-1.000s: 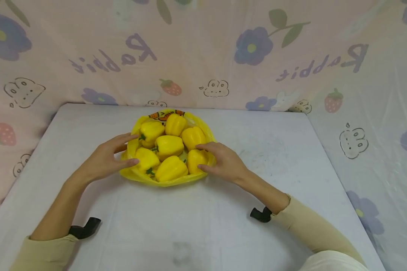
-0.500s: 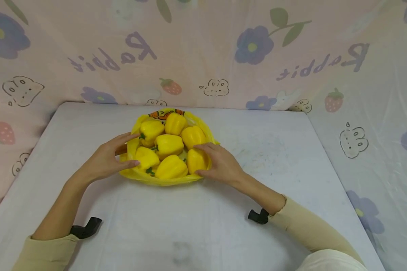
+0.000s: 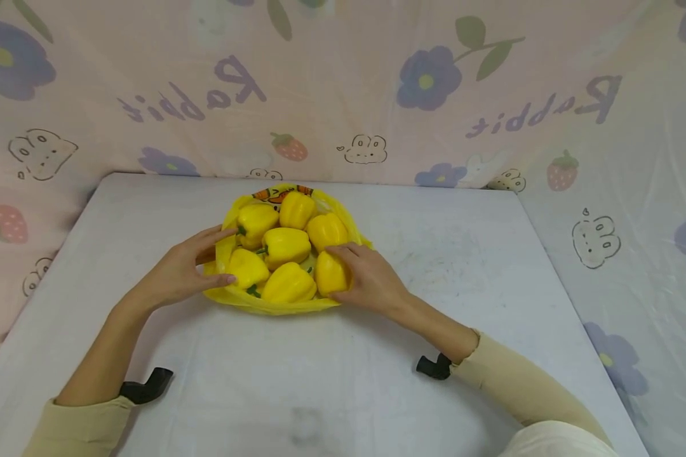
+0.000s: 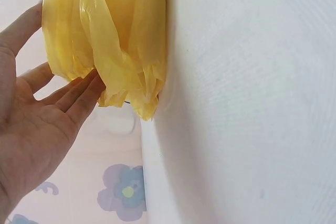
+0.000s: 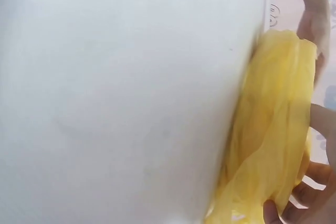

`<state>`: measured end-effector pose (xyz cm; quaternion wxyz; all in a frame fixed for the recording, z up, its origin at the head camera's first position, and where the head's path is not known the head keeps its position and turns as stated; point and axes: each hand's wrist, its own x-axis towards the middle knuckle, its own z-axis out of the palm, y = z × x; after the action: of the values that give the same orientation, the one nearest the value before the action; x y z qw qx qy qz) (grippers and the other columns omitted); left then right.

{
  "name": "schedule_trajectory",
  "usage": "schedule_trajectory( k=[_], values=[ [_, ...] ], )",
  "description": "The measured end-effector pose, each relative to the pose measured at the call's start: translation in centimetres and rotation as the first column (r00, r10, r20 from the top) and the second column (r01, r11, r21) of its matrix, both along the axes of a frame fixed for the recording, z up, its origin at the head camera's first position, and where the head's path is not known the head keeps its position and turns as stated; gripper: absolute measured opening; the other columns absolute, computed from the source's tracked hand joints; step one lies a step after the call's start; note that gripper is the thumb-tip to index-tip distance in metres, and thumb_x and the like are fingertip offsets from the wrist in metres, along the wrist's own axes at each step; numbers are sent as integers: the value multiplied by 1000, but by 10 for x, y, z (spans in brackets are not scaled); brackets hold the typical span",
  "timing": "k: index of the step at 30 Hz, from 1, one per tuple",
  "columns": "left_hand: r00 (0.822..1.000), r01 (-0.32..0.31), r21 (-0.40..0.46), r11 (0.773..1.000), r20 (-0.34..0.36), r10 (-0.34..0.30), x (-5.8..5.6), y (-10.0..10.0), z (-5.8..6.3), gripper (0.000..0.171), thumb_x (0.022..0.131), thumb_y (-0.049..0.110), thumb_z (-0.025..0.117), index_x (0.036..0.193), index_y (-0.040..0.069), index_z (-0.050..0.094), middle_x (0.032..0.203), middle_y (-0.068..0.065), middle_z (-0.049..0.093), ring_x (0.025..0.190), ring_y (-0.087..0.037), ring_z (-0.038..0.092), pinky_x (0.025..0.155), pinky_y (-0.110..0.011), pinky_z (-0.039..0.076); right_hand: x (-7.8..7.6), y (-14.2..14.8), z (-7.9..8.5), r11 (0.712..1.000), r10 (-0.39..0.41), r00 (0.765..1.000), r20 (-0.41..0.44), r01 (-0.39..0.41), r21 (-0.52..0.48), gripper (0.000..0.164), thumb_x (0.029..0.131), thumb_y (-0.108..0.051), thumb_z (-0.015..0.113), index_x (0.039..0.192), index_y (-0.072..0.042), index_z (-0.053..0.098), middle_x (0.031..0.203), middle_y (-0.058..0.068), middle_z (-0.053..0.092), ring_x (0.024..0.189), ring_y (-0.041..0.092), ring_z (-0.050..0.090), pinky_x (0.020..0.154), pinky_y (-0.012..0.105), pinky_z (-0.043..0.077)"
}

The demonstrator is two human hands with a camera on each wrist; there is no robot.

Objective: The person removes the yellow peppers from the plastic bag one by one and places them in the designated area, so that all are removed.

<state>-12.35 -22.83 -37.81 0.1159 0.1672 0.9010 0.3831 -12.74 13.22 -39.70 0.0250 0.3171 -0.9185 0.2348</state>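
Several yellow bell peppers (image 3: 286, 246) with green stems lie in a yellow plastic bag (image 3: 263, 309), its mouth spread wide on the table. My left hand (image 3: 174, 270) is at the bag's left side. Its thumb and index finger touch the rim, and in the left wrist view the other fingers reach straight along the bag's outer wall (image 4: 126, 30). At the opposite side my right hand (image 3: 374, 279) grips the bag's edge beside the rightmost pepper (image 3: 330, 274). The right wrist view shows its fingers (image 5: 307, 195) curled round the bag's wall; that side's rim is partly hidden.
A white tabletop (image 3: 297, 374) lies beneath the bag. Patterned cloth (image 3: 331, 95) hangs behind and at both sides. Black wrist mounts (image 3: 148, 385) stick out from both sleeves.
My right hand has moved slightly left, closer round the bag's right edge and the pepper there. The left hand, the bag and the other peppers have hardly moved.
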Motion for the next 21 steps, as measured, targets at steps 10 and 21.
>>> schedule_trajectory(
  k=[10, 21],
  values=[
    [1000, 9, -20, 1000, -26, -9, -1, -1, -1, 90, 86, 37, 79, 157, 13, 31, 163, -18, 21, 140, -46, 35, 110, -61, 33, 3, 5, 22, 998, -19, 997, 79, 24, -63, 81, 76, -39, 87, 143, -11, 52, 131, 6, 60, 118, 22, 58, 102, 38, 49],
    [1000, 12, -11, 1000, -13, -12, -1, -2, -2, 90, 86, 35, 79, 158, 13, 28, 163, -19, 20, 135, -44, 42, 108, -58, 38, -4, 17, 36, 987, -28, 998, 59, 37, -158, 80, 76, -36, 87, 142, -8, 52, 132, 6, 60, 120, 21, 57, 104, 37, 47]
  ],
)
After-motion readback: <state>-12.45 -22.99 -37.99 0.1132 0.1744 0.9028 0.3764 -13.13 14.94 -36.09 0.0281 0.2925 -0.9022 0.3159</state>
